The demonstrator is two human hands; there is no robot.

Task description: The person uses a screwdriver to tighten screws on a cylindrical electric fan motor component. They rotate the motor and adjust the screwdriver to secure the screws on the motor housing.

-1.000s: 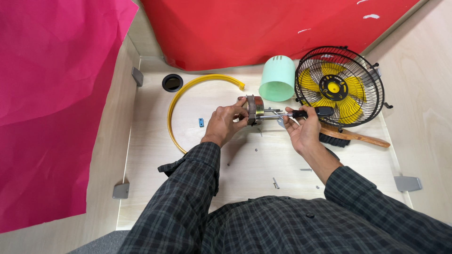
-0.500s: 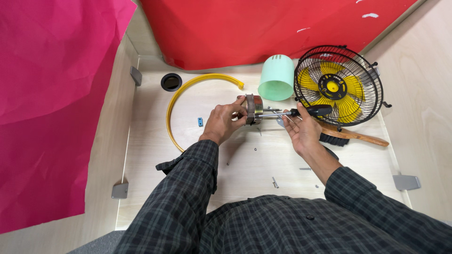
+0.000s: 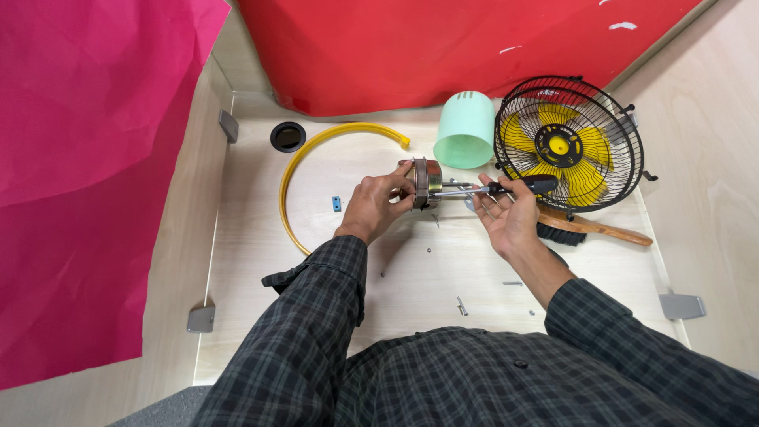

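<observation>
- Motor (image 3: 428, 183): my left hand (image 3: 378, 203) is gripping it, fingers wrapped tight.
- Screwdriver (image 3: 498, 188): my right hand (image 3: 506, 217) is pinching its black handle, tip touching motor.
- Fan (image 3: 565, 144) sitting far right.

Packages, labels, signs, screens: none visible anywhere in the head view; nothing to catalogue.

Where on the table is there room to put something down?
Inside the yellow hoop, only a small blue piece lies on bare wood. The near left part of the table, beside the sleeve, is bare too. The right is crowded: fan, green cup and brush sit close together. Loose screws dot the wood between the arms.
</observation>
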